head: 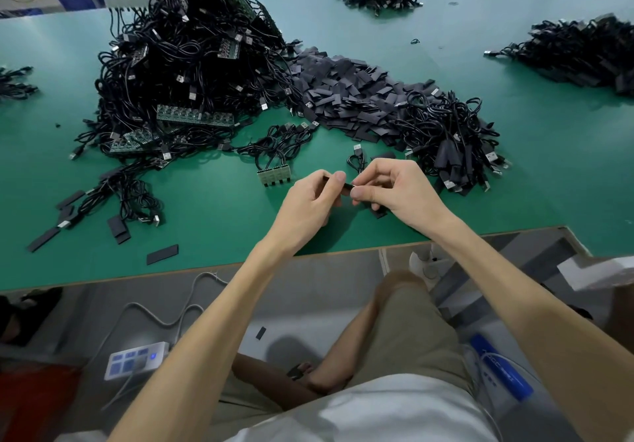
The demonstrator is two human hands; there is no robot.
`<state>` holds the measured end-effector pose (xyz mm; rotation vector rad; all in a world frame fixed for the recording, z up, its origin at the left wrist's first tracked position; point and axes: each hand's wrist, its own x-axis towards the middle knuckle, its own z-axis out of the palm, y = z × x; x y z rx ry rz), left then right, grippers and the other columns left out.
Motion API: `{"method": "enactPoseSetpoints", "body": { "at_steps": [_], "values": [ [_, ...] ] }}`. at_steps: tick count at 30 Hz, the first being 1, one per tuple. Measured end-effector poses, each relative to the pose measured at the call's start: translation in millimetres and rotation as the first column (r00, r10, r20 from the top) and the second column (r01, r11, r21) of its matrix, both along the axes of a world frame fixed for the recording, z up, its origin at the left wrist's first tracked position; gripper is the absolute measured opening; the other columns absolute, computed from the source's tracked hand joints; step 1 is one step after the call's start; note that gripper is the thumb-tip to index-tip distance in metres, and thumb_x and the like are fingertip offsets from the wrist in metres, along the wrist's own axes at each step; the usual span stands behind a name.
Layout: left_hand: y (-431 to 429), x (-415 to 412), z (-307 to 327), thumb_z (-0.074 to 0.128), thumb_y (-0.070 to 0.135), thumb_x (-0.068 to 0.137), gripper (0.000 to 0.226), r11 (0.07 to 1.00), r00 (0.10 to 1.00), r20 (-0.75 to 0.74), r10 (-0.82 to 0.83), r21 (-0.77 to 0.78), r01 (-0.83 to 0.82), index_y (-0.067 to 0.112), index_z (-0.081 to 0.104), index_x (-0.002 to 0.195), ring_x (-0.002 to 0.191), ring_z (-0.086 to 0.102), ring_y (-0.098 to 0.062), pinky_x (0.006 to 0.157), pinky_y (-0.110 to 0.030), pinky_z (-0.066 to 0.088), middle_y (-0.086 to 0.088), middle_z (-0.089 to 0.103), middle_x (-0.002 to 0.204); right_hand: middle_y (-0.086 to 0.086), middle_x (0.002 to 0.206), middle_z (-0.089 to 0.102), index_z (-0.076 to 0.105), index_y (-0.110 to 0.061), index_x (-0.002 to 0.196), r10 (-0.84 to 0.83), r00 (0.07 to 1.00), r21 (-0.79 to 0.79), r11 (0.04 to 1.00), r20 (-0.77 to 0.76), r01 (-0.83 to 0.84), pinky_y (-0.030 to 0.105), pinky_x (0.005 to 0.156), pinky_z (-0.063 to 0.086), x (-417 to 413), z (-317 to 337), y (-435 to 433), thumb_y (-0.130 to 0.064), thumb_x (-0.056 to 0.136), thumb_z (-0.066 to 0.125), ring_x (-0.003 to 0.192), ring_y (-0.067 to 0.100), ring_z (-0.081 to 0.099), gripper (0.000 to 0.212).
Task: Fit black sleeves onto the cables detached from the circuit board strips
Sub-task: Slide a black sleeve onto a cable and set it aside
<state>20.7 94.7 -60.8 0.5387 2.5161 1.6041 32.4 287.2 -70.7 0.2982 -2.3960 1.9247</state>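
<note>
Hands, two, meet above the green table (206,208): left hand (314,199) and right hand (394,194) both pinch one black sleeve (347,186). One circuit board strip (274,174) lies just beside them, holding four cables (278,155).

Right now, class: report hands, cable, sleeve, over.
Left hand and right hand pinch one black sleeve between thumbs. Cable loops behind right fingers. Nothing blocking.

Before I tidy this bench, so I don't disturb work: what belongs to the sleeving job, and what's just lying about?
Job: black piece pinched by left hand and right hand; loose sleeves; board strip; cable heap; sleeved cables.
Lying about: power strip, blue tube, fallen sleeve on the floor.
</note>
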Motion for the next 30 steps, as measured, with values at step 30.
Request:
{"method": "enactPoseSetpoints", "body": {
  "at_steps": [30],
  "values": [
    [-5,-7,-11,0.055,0.036,0.104,0.026,0.969,0.992,0.065,0.107,0.215,-0.119,0.012,0.065,0.098,0.060,0.062,-0.017,0.060,-0.027,0.041,-0.008,0.071,0.076,0.004,0.085,0.077,0.073,-0.009,0.094,-0.043,0.999,0.112,0.993,-0.015,0.045,0.028,0.067,0.053,4,5,-3,-0.013,0.097,0.070,0.066,0.010,0.065,0.006]
  ]
}}
